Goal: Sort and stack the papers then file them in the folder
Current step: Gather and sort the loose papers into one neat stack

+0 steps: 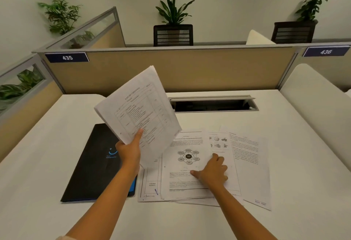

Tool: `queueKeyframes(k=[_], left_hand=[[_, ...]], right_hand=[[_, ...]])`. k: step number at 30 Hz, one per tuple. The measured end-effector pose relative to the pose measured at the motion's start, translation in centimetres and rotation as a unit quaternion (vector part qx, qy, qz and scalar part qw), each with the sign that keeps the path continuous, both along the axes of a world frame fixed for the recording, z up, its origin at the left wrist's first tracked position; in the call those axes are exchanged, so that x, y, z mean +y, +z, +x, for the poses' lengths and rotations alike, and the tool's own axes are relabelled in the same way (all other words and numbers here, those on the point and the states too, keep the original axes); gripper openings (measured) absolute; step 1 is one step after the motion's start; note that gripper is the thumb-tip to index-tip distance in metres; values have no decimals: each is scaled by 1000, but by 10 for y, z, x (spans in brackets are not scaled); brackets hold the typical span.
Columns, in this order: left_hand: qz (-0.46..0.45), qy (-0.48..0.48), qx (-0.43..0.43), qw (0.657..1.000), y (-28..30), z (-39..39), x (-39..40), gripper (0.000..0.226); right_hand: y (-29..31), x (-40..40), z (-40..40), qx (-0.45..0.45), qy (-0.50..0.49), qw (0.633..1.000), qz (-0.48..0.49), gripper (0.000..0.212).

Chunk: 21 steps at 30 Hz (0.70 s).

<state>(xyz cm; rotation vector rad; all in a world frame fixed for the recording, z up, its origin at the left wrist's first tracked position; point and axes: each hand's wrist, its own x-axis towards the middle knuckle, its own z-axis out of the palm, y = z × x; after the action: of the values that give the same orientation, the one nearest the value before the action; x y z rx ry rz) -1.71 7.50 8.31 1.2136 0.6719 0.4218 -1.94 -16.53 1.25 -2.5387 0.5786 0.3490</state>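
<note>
Left hand (129, 149) pinches a raised stack (136, 106), kept clear to take more sheets. Right hand (213, 171) lies flat, fingers loose, on loose papers (182, 165) beneath it, pinning them. Shut folder (95, 163) lies under the left hand on the worktop (47, 163).

A white desk (57, 144) is bearing a closed black folder (91, 167) at left and, just beside it, loose printed papers (247, 163) lying fanned and overlapping toward the right.
</note>
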Motion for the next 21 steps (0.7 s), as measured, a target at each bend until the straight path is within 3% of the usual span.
queueKeyframes(k=[4, 8, 13, 17, 21], left_hand=[[-26, 7, -1, 1000, -3, -2, 2, 42], [-27, 12, -6, 1000, -1, -4, 4, 42], [-26, 39, -45, 998, 11, -4, 14, 37], [-33, 67, -51, 996, 18, -5, 26, 44], [-43, 88, -51, 994, 21, -9, 33, 37]], right_hand=[[6, 0, 4, 2, -38, 996, 76, 123], [6, -2, 6, 14, -47, 994, 100, 107], [12, 4, 1, 21, -45, 999, 21, 113], [15, 19, 0, 22, -36, 999, 16, 125], [13, 36, -2, 29, -10, 999, 11, 125]])
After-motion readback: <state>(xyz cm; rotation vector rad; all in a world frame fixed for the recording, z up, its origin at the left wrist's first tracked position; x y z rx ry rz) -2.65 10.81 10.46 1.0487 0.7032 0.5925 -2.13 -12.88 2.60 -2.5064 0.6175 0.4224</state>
